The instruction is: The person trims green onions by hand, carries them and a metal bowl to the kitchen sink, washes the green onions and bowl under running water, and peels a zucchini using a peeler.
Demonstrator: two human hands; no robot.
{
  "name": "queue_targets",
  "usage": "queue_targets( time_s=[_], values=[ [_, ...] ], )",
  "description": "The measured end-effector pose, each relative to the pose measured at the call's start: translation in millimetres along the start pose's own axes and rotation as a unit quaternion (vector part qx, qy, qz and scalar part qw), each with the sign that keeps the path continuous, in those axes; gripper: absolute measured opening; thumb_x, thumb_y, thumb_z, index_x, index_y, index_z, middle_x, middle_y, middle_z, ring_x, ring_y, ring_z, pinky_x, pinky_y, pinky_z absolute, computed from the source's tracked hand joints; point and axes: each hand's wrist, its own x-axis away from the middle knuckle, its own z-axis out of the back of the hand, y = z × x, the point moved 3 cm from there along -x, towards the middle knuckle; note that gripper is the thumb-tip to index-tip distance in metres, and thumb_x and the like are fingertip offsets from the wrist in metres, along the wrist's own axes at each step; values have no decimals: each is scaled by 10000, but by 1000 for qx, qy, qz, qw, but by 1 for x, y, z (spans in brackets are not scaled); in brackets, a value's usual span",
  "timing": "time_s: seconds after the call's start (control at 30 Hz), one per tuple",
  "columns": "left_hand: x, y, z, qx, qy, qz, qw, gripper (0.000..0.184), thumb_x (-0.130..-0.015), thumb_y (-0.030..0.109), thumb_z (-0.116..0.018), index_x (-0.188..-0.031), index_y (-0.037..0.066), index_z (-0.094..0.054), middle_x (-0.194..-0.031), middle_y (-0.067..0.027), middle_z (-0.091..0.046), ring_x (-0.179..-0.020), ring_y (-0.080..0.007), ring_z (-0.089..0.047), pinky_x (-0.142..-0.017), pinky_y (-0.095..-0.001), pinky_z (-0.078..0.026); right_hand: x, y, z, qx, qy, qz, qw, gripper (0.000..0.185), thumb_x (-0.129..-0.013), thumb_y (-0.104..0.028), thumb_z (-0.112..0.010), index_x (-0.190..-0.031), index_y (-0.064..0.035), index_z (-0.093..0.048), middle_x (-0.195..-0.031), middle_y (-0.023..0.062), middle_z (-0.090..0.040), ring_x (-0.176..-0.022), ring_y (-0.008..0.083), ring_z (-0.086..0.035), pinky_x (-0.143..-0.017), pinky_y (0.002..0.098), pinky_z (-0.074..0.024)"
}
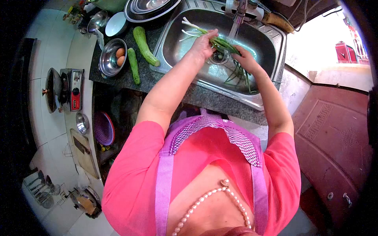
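A bunch of spring onions (223,44) lies across both my hands over the metal sink (177,49). Its white root ends point to the upper left, and the long green leaves hang down into the basin on the right. My left hand (204,45) is closed around the stalks near the white end. Farther along the leaves, my right hand (245,59) grips the green part. The faucet (239,17) is just above the bunch, and water seems to run from it onto the leaves. Below the bunch, the drain (219,58) is partly covered.
Left of the sink, two green gourds (143,45) lie on the dark counter beside a metal bowl (106,65) with two eggs (120,56). A white bowl (116,24) and stacked basins (149,10) stand behind. A portable stove (75,90) is farther left; a reddish door (334,129) is at right.
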Motion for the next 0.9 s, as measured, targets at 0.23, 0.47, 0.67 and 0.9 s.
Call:
queue_targets(
  time_s=[0.23, 0.47, 0.67, 0.9],
  values=[
    [8, 5, 0, -74, -176, 47, 980, 130, -793, 59, -584, -917, 76, -547, -1010, -102, -585, -972, -253, -553, -858, -492, -430, -13, 7, 20, -228, -143, -178, 947, 397, -784, -191, -580, -1148, -48, -512, -930, 17, -584, -814, 103, -510, -740, 239, -406],
    [-19, 2, 21, -103, -5, 70, 992, 204, -869, 171, -498, -979, -1, -508, -1031, -156, -550, -958, -315, -550, -827, -515, -462, -11, -28, 17, 91, 9, 27, 995, 692, -714, -323, -672, -1265, -40, -363, -1234, 177, -442, -1136, 284, -435, -944, 347, -350],
    [-20, 2, 22, -28, 30, 92, 995, 239, -840, 206, -551, -967, 4, -529, -998, -133, -564, -868, -272, -572, -722, -444, -504, -5, -27, -4, 163, 30, -29, 986, 570, -714, -247, -643, -1201, -40, -430, -1130, 180, -526, -1059, 366, -481, -892, 374, -388],
    [15, 8, -8, -16, -196, 95, 976, 261, -773, 125, -623, -1025, 87, -568, -962, -55, -588, -896, -186, -542, -757, -394, -421, -7, -18, 5, -216, -170, -130, 953, 252, -762, -176, -503, -925, -3, -587, -815, 67, -598, -730, 155, -556, -717, 263, -433]
  ],
)
